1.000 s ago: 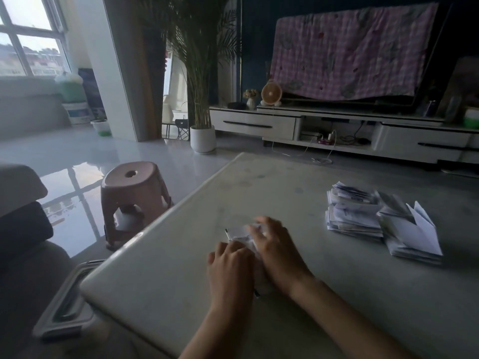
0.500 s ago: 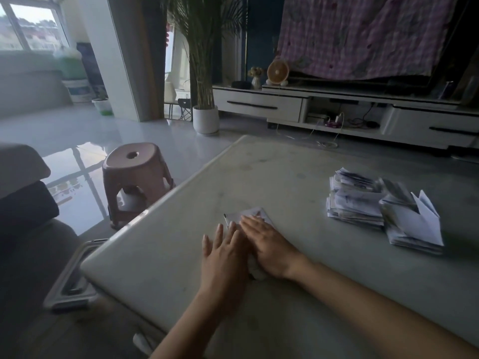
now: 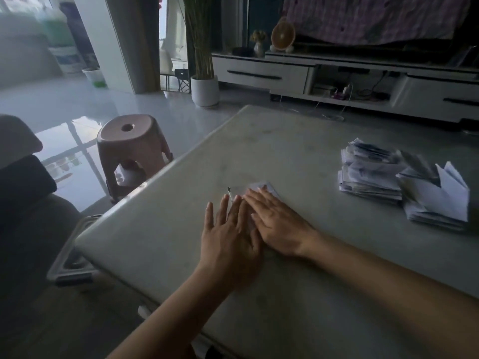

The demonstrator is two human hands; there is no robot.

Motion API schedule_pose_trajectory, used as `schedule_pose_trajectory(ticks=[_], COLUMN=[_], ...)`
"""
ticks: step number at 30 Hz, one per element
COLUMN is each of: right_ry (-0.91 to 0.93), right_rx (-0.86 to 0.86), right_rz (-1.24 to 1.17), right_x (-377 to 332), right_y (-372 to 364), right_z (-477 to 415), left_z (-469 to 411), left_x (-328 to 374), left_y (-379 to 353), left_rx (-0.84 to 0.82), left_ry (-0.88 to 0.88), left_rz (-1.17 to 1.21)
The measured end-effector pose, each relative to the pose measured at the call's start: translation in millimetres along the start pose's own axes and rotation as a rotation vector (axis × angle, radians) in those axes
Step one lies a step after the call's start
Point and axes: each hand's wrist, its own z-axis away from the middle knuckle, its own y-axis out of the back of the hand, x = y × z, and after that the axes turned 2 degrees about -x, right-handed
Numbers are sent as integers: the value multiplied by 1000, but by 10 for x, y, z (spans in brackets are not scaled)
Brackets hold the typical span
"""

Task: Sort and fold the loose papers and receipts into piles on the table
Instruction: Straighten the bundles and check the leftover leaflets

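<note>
Left hand [image 3: 228, 238] and right hand [image 3: 281, 226] lie flat, fingers straight, pressing a paper [image 3: 270, 188] on the table [image 3: 285, 141]; only its far corner peeks past the right fingertips. Two piles [image 3: 370, 174] sit well right of that hand, kinda blurry.

No text, label or number can be read anywhere: the print on the stacked papers [image 3: 370, 174] on the table [image 3: 285, 141] shows only as blurred grey marks.
</note>
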Motion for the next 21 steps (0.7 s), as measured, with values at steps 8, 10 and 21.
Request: schedule_pose_trajectory(ticks=[8, 10, 21], right_ry=[-40, -122, -925], right_rx=[-35, -112, 109], right_rz=[7, 47, -584], right_x=[-16, 7, -17], right_y=[-59, -129, 284], right_z=[-115, -80, 118], left_z=[-92, -104, -92], left_x=[-124, -146, -36], left_y=[5, 46, 169], left_rx=[-107, -215, -290], left_ry=[-49, -52, 39], left_rz=[85, 119, 83])
